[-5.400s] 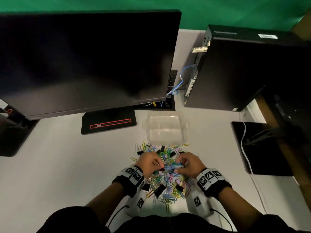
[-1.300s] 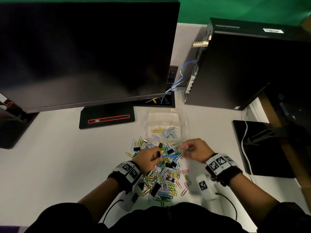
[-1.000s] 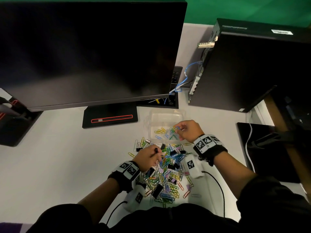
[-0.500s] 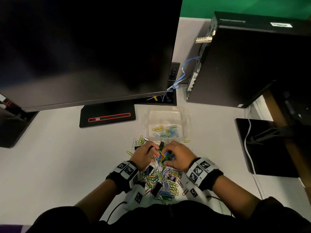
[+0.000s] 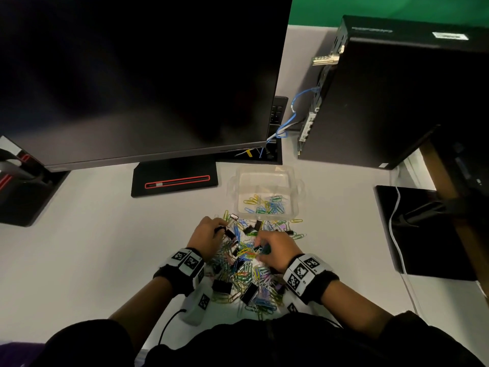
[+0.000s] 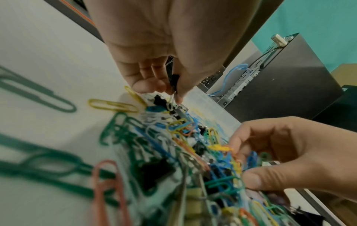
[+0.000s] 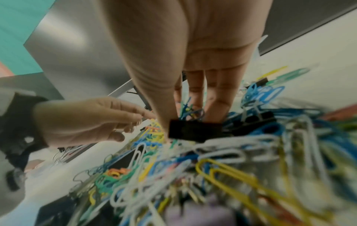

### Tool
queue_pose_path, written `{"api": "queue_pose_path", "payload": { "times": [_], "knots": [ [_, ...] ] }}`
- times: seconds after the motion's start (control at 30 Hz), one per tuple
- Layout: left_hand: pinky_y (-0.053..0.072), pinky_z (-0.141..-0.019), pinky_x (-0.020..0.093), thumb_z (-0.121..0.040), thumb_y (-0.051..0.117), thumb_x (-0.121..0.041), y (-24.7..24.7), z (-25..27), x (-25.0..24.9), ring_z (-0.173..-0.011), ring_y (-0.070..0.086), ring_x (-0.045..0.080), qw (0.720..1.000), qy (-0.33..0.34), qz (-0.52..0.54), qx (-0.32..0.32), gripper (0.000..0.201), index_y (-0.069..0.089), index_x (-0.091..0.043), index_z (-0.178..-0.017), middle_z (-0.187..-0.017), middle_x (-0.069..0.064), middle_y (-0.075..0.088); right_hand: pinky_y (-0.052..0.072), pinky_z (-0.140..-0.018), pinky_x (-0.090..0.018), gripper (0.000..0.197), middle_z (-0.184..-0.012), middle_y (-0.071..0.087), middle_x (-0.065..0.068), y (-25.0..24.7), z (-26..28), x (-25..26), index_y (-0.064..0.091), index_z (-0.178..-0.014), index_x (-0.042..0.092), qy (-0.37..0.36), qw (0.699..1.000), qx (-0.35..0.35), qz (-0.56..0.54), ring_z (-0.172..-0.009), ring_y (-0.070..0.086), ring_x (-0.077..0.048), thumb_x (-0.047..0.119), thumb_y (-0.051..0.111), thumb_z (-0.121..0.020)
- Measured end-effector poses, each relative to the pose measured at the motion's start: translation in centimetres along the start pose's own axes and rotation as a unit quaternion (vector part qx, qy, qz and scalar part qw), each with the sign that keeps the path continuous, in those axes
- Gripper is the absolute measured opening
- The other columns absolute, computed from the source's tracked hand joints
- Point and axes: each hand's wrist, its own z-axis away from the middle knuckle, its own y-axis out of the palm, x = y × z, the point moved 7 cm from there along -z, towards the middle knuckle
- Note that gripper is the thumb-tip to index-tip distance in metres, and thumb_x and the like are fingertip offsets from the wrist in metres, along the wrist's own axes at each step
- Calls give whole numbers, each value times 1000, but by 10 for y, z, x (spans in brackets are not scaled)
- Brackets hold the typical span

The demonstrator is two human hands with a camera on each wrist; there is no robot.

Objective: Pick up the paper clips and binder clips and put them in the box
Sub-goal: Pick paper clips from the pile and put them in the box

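Coloured wire paper clips point(image 5: 244, 263), light and tangle-prone, heap with springy binder clips point(image 5: 250, 292) near the box point(image 5: 296, 193); left hand point(image 5: 207, 238) pinches a binder clip's point(image 6: 173, 79) handle, right hand point(image 5: 275, 250) pinches loose clips.

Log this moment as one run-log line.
left hand: pinches binder clip | right hand: gathers paper clips from pile | box: some paper clips inside

This is an office desk. A large dark monitor point(image 5: 137, 75) stands on a white table point(image 5: 79, 234), and a black desktop computer point(image 5: 391, 96) with a blue network cable point(image 5: 296, 107) stands beside it. Coloured paper clips point(image 5: 246, 263) and black binder clips point(image 5: 250, 292) lie in front.
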Motion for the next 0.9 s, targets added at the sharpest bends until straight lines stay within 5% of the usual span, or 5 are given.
{"api": "queue_pose_path", "payload": {
  "times": [0.13, 0.33, 0.5, 0.8, 0.9],
  "knots": [
    [43, -92, 30, -89, 52, -9, -2, 2, 5, -102, 52, 30, 1000, -10, -15, -5, 29, 56, -13, -118, -114, 16, 49, 53, -78, -31, 8, -85, 70, -6, -8, 2, -12, 69, -79, 10, 4, 997, -25, -72, -73, 59, -11, 4, 71, -74],
    [39, -96, 34, -80, 64, -20, -5, 11, -26, -111, 42, 26, 992, 93, -67, -47, 35, 57, -17, -115, -119, 9, 46, 52, -52, -24, 23, -74, 66, 1, -23, 8, -28, 64, -65, 23, 49, 986, -28, -157, -47, 59, -7, 4, 73, -73],
    [39, -97, 31, -83, 63, -26, 34, 21, -55, -106, 45, 17, 969, 192, -100, 120, 30, 57, -18, -112, -111, 4, 51, 58, -62, -29, 17, -80, 69, -2, -55, 1, -28, 67, -71, 21, 56, 978, -45, -196, -55, 65, -14, 6, 74, -73],
    [42, -96, 34, -82, 65, -28, 55, 21, -51, -111, 43, 22, 955, 158, -189, 166, 43, 51, -14, -120, -121, 7, 41, 58, -73, -43, 17, -90, 68, -17, -105, -29, -24, 67, -74, 16, 55, 951, -130, -276, -66, 66, -29, -1, 69, -76],
    [41, -90, 36, -82, 63, -24, 54, 17, -50, -107, 45, 24, 961, 136, -187, 154, 28, 56, -12, -107, -114, 9, 44, 60, -65, -32, 16, -89, 66, -12, -104, -46, -32, 68, -76, 16, 78, 938, -159, -299, -60, 65, -24, 2, 64, -81]
  ]
}}
